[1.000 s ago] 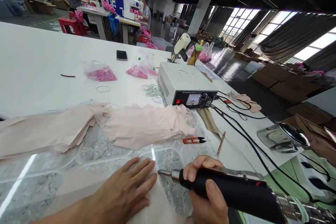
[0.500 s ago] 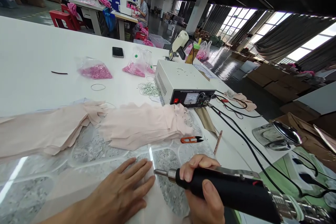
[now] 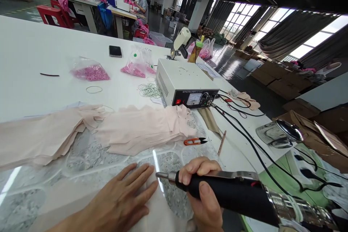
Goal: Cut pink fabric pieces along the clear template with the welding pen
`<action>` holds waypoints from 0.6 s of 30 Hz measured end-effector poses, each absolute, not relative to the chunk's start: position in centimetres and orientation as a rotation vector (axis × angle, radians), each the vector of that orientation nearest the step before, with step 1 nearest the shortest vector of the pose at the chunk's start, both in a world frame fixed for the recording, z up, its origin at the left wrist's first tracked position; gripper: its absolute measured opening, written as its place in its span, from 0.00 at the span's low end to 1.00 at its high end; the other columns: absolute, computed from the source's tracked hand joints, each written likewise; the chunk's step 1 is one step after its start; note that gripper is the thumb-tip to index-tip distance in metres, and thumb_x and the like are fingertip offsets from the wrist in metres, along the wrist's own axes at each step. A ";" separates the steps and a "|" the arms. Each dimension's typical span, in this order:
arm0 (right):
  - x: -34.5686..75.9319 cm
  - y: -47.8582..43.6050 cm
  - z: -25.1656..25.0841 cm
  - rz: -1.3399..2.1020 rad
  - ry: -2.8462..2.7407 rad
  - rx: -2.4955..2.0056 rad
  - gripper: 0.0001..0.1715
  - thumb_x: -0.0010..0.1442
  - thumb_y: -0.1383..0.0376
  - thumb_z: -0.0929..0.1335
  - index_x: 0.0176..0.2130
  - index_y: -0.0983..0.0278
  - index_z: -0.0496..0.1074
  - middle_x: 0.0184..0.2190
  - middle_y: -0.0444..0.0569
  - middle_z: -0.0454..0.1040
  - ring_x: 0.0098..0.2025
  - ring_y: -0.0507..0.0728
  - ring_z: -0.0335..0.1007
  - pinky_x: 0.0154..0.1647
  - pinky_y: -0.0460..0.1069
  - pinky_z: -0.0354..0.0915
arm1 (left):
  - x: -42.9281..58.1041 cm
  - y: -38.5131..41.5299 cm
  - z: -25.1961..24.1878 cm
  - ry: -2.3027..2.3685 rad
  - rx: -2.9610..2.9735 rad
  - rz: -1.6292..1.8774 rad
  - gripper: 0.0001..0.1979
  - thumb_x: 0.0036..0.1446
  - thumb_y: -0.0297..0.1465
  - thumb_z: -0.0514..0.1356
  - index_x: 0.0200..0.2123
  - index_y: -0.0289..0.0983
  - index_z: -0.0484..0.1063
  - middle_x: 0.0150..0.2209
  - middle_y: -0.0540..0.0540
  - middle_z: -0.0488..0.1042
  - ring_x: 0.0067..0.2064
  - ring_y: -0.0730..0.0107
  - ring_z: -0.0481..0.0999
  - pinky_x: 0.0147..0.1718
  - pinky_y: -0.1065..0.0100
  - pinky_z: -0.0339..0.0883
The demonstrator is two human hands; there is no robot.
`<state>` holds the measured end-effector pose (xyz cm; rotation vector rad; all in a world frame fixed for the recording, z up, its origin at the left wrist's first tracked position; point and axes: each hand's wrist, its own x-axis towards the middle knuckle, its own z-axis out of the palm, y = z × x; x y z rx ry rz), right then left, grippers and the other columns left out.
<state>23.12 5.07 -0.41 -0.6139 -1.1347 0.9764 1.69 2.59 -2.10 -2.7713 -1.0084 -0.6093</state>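
My left hand (image 3: 123,195) lies flat with its fingers stretched out, pressing on a pale pink piece of fabric (image 3: 156,210). In my right hand (image 3: 205,192) is a black handheld ultrasonic welder (image 3: 225,190), its metal tip pointing left, close beside my left fingertips at the fabric's edge. Whether the tip touches the fabric I cannot tell. Beneath lies a grey marbled mat (image 3: 92,152). Beyond my hands are a stack of pale pink fabric pieces (image 3: 144,127) and a second stack (image 3: 40,134) to its left. Orange-handled thread snips (image 3: 194,141) rest right of the nearer stack.
A grey control box (image 3: 187,79) with black cables stands behind the stacks. Farther back lie a bag of pink bits (image 3: 91,70), a phone (image 3: 115,51) and green elastic bands (image 3: 149,90). At the right is a lidded glass jar (image 3: 277,132). People sit at sewing machines in the background.
The view has shifted slightly, so most things appear a little farther left. My left hand stays flat on the fabric, and the welder tip remains beside its fingertips.
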 end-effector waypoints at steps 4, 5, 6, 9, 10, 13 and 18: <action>23.2 5.1 -0.3 0.986 -1.097 -0.607 0.06 0.64 0.59 0.68 0.40 0.58 0.70 0.33 0.43 0.68 0.25 0.50 0.70 0.27 0.48 0.71 | 1.5 2.6 -2.2 -0.969 -2.774 -0.606 0.16 0.74 0.31 0.49 0.59 0.42 0.72 0.58 0.42 0.75 0.59 0.62 0.73 0.59 0.61 0.65; 23.3 5.0 -0.2 0.989 -1.070 -0.599 0.07 0.64 0.59 0.68 0.41 0.58 0.71 0.33 0.43 0.68 0.25 0.50 0.69 0.26 0.48 0.71 | 1.4 2.6 -2.3 -0.951 -2.775 -0.599 0.17 0.73 0.29 0.50 0.59 0.42 0.71 0.59 0.41 0.74 0.60 0.61 0.72 0.60 0.59 0.65; 23.4 4.9 0.0 0.987 -1.047 -0.593 0.07 0.63 0.58 0.68 0.41 0.59 0.71 0.33 0.43 0.67 0.25 0.50 0.69 0.26 0.48 0.71 | 1.4 2.5 -2.4 -0.937 -2.778 -0.589 0.18 0.72 0.28 0.50 0.60 0.42 0.70 0.60 0.40 0.72 0.62 0.60 0.71 0.60 0.59 0.64; 23.9 4.6 0.4 0.968 -1.009 -0.605 0.08 0.63 0.58 0.67 0.40 0.59 0.72 0.32 0.43 0.67 0.24 0.50 0.68 0.25 0.48 0.71 | 1.2 2.4 -2.7 -0.945 -2.789 -0.601 0.17 0.71 0.27 0.52 0.59 0.42 0.70 0.61 0.40 0.71 0.64 0.61 0.69 0.63 0.58 0.61; 24.1 4.5 0.4 0.959 -1.004 -0.614 0.08 0.62 0.58 0.68 0.40 0.59 0.72 0.32 0.43 0.67 0.24 0.50 0.68 0.24 0.48 0.71 | 1.2 2.4 -2.7 -0.948 -2.793 -0.613 0.16 0.71 0.27 0.52 0.58 0.42 0.71 0.61 0.41 0.72 0.63 0.61 0.69 0.64 0.58 0.61; 24.4 4.2 0.5 0.963 -0.981 -0.638 0.08 0.62 0.58 0.67 0.39 0.59 0.72 0.31 0.43 0.66 0.23 0.50 0.67 0.23 0.48 0.70 | 1.1 2.5 -2.6 -0.928 -2.805 -0.590 0.16 0.71 0.27 0.53 0.57 0.42 0.71 0.60 0.41 0.72 0.62 0.61 0.71 0.63 0.58 0.62; 24.3 3.9 0.3 1.013 -0.987 -0.612 0.08 0.63 0.58 0.68 0.40 0.58 0.72 0.32 0.43 0.67 0.23 0.50 0.67 0.24 0.48 0.69 | 1.2 2.7 -2.4 -0.914 -2.789 -0.540 0.17 0.71 0.27 0.51 0.58 0.43 0.72 0.59 0.40 0.74 0.61 0.60 0.72 0.59 0.58 0.66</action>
